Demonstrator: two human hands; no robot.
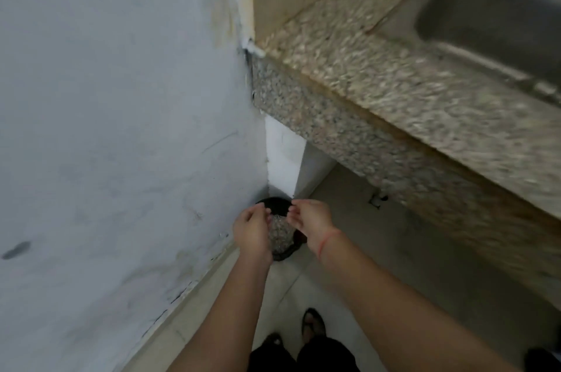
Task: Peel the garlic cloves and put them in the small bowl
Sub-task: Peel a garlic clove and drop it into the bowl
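- Garlic itself cannot be made out; no clove and no small bowl shows anywhere in view, so where they sit cannot be told.
- Nearest the camera, the person's feet (312, 324) stand on the tiled floor (349, 305), below both forearms.
- Left hand (253, 230) and right hand (309, 221) hang close together, each grip curled narrow; whether either pinches skin or scraps is too small to tell.
- Directly under the two grips sits a dark bin (274, 204) in the corner, pale flaky scraps (279, 233) inside it, seemingly garlic peel.
- Judged risk: anything released from this height may drift past the rim onto the floor, since peel is light; a peeled clove caught among the waste would be lost with it.
- Left of the grips rises a wall (121, 128), crowding that side.
- Beyond and to the right, the speckled stone bench (394, 83) overhangs, with a steel sink (491, 22) farthest away; the view is motion-blurred.
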